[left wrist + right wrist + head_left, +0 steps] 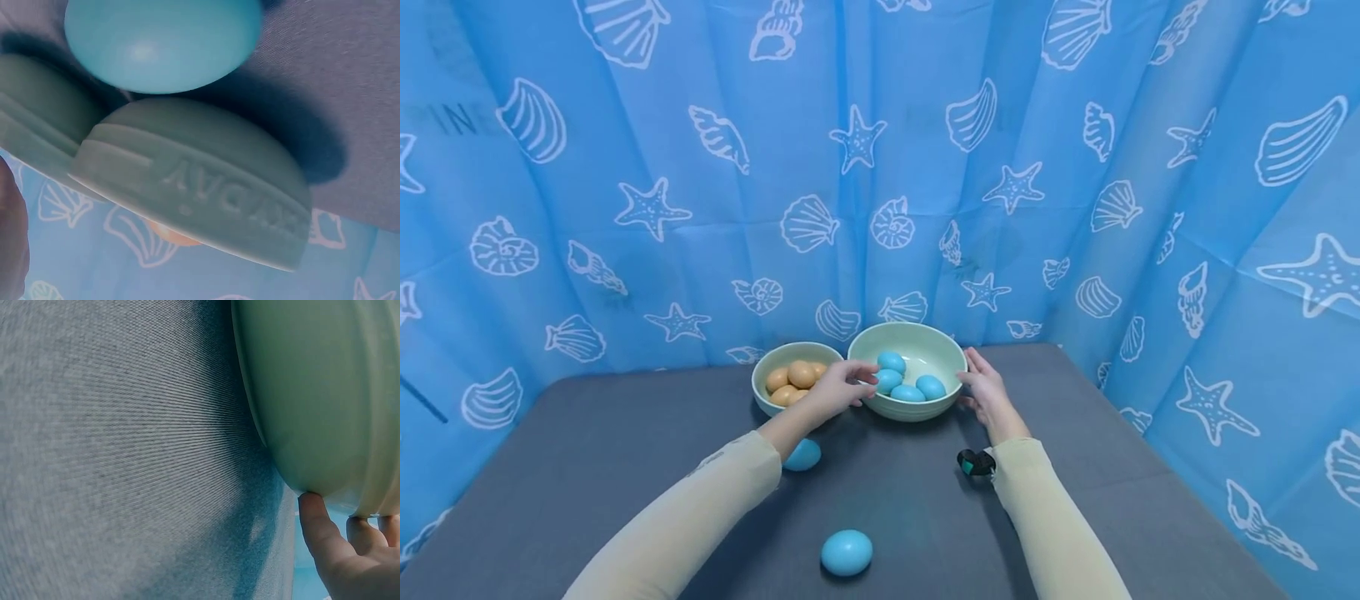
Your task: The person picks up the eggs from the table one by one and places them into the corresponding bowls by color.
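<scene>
My left hand (837, 389) is at the left rim of the large pale green bowl (910, 412), thumb and fingers apart, fingertips close to a blue egg (889, 382) inside. Only a sliver of that hand (11, 234) enters the left wrist view. On the opposite side, my right hand (990, 392) holds the large bowl at its rim. Its fingertips (310, 501) touch the outer wall in the right wrist view. Several blue eggs lie in the large bowl. Beside it stands a smaller green bowl (762, 392) of light brown eggs (801, 374), partly covered by my left hand.
One blue egg (803, 455) lies under my left forearm, partly hidden by the sleeve. Another blue egg (847, 552) is near the front of the dark grey table (917, 508). A black wrist strap (976, 462) shows at my right wrist. Behind the bowls hangs a blue shell-print curtain (917, 267).
</scene>
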Action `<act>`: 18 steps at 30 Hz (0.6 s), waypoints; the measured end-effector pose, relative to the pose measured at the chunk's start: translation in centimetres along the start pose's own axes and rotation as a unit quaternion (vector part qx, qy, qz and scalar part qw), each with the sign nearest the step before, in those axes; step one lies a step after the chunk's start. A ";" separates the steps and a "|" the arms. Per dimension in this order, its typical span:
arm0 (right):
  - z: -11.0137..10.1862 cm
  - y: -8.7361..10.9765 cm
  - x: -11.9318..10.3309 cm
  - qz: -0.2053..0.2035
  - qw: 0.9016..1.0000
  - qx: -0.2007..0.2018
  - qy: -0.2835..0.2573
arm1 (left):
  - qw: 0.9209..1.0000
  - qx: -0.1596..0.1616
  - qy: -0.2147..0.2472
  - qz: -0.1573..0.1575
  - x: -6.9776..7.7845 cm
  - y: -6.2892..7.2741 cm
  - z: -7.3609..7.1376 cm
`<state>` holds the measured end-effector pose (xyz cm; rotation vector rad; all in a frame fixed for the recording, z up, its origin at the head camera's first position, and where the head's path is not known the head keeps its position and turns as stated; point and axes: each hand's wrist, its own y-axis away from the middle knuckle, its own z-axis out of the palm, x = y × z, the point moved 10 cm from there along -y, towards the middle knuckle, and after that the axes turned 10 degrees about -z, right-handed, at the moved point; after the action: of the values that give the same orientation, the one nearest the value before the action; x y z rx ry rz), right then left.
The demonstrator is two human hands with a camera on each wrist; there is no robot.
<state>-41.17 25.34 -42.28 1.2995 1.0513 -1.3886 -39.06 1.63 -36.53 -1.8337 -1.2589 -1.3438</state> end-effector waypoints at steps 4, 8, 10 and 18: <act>-0.1 0.0 0.0 0.002 1.000 0.002 -0.001 | 1.000 -0.012 -0.022 0.000 -0.4 1.2 0.1; -0.1 0.1 -0.1 0.003 1.000 0.004 -0.001 | 0.998 -0.049 -0.037 0.011 -0.8 2.4 0.6; -0.1 0.1 -0.1 0.003 1.000 0.005 0.000 | 0.996 -0.075 -0.044 0.021 -0.9 3.2 0.9; 0.1 -0.1 -0.1 0.001 1.000 -0.001 0.001 | 0.976 -0.205 -0.068 0.030 -1.9 6.4 2.8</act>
<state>-41.23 25.31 -42.15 1.3009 1.0527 -1.3831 -32.21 0.51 -38.68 -2.2583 -1.0337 -1.5543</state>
